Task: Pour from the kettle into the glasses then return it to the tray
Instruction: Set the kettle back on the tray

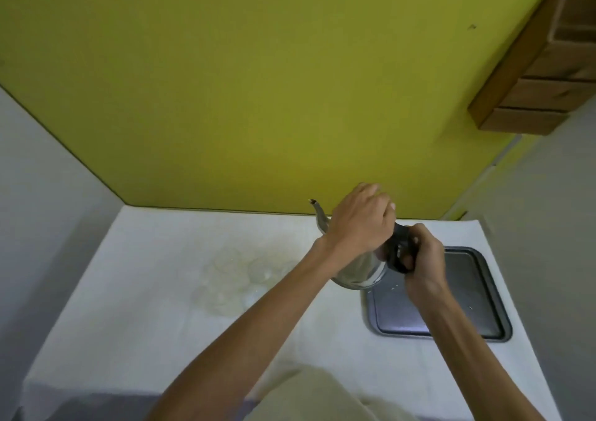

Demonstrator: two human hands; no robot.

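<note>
A steel kettle (361, 272) with a thin curved spout pointing up and left hangs in the air above the left rim of the dark metal tray (471, 311). My right hand (422, 256) grips its black handle. My left hand (361, 220) rests over the kettle's top, covering the lid. Several clear glasses (238, 278) stand clustered on the white tablecloth to the left of the kettle, partly hidden by my left forearm. I cannot tell if they hold any liquid.
The white-covered table (145, 307) meets a yellow-green wall (258, 98) at the back. A wooden shelf unit (541, 65) is mounted at the upper right. Grey walls flank both sides of the table.
</note>
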